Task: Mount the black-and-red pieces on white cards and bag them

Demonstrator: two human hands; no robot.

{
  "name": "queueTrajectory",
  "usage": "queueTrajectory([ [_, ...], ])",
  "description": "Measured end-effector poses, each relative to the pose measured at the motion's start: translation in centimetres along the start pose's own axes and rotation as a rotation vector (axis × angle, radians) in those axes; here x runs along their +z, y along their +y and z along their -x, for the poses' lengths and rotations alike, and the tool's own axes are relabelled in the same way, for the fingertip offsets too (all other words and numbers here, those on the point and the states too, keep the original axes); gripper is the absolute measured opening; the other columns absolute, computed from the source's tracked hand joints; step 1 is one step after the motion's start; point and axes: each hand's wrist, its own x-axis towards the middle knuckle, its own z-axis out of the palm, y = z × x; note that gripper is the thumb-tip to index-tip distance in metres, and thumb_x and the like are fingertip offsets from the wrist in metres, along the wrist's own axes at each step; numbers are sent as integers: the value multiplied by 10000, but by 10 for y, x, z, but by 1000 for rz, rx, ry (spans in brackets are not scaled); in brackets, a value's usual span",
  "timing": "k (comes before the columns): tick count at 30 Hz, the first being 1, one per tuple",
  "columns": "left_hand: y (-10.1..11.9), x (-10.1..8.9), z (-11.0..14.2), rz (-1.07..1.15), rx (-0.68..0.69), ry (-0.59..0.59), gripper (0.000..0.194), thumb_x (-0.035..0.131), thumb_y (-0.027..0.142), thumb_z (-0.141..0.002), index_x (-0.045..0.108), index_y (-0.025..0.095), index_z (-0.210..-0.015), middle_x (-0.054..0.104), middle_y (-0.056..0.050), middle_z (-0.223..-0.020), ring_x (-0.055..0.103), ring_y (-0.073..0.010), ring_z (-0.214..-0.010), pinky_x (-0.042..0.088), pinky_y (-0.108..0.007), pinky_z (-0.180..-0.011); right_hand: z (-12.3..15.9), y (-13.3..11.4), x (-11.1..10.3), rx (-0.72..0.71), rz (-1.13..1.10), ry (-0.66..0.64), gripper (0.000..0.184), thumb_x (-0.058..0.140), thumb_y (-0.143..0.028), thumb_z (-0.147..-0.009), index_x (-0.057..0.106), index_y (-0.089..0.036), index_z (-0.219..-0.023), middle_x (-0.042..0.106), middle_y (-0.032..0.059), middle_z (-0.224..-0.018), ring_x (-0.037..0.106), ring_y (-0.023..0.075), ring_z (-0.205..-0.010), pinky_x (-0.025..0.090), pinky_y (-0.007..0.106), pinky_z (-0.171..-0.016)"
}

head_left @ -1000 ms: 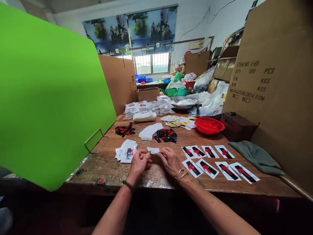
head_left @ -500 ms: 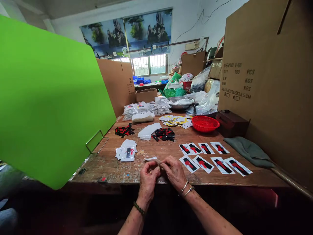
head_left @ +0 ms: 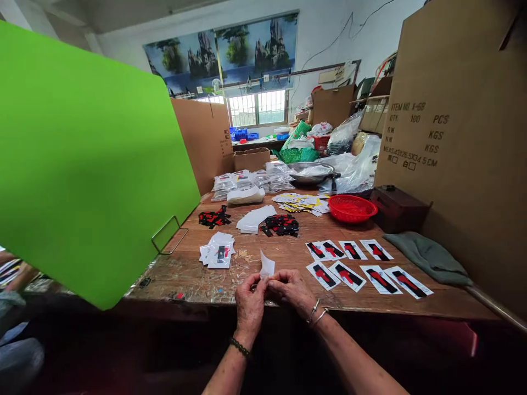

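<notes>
Near the table's front edge, my left hand [head_left: 250, 299] and my right hand [head_left: 291, 291] meet, fingertips pinched together. Between them stands a small white sheet [head_left: 267, 265], thin and slightly curled; whether it is paper or a plastic bag I cannot tell. My fingers hide its lower end. To the right of my hands, white cards [head_left: 323, 275] with black and red pieces on them lie in two rows. On the left is a loose stack of white cards [head_left: 218, 251], the top one with a black and red piece.
Black and red pieces lie in a left pile [head_left: 214, 218] and a right pile [head_left: 280, 225], with white slips [head_left: 256, 218] between. Behind are yellow-white cards [head_left: 300, 202], a red basket [head_left: 352, 209] and bagged packs [head_left: 251, 181]. A green board [head_left: 94, 164] and a carton [head_left: 444, 137] flank the table.
The white sheet, seen low and nearly edge-on before, now stands upright above my fingertips. Both hands stay close together. The view has shifted slightly.
</notes>
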Motion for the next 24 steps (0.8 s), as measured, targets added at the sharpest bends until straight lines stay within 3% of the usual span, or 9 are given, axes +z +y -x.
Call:
queueTrajectory([
  [3,-1,2,0,27,-24,27,322,708,415,-690,725,134,-846,730,-77,-797,684,-208,-691,566,-297,-618,-1,-1,3,56,-18,27,279,727,-398,-554,627,-140,-591,548,-10,-466,417,78,-430,304,213,-446],
  [7,-1,4,0,-69,60,29,312,727,391,-685,715,134,-861,730,-75,-792,677,-183,-678,550,-254,-612,-4,1,4,-6,24,112,300,754,-396,-496,569,-160,-511,524,-23,-446,424,82,-435,320,216,-447],
  [13,-7,3,-5,-46,-9,11,299,677,434,-717,693,149,-806,712,-60,-747,673,-191,-649,548,-263,-563,-6,4,3,64,14,67,282,726,-396,-536,614,-142,-588,570,-3,-478,442,83,-440,309,207,-444],
  [20,9,4,-6,-88,45,-15,252,751,387,-646,679,160,-727,688,-20,-679,643,-151,-594,511,-219,-541,-5,3,4,-18,35,87,242,701,-357,-538,578,-150,-528,551,-19,-477,427,76,-464,327,209,-472],
  [24,3,2,-9,46,-85,-37,336,759,421,-631,683,144,-805,697,-39,-717,651,-164,-594,542,-259,-546,-7,1,2,56,15,57,238,691,-368,-573,585,-155,-583,521,-32,-467,397,68,-429,292,205,-440],
])
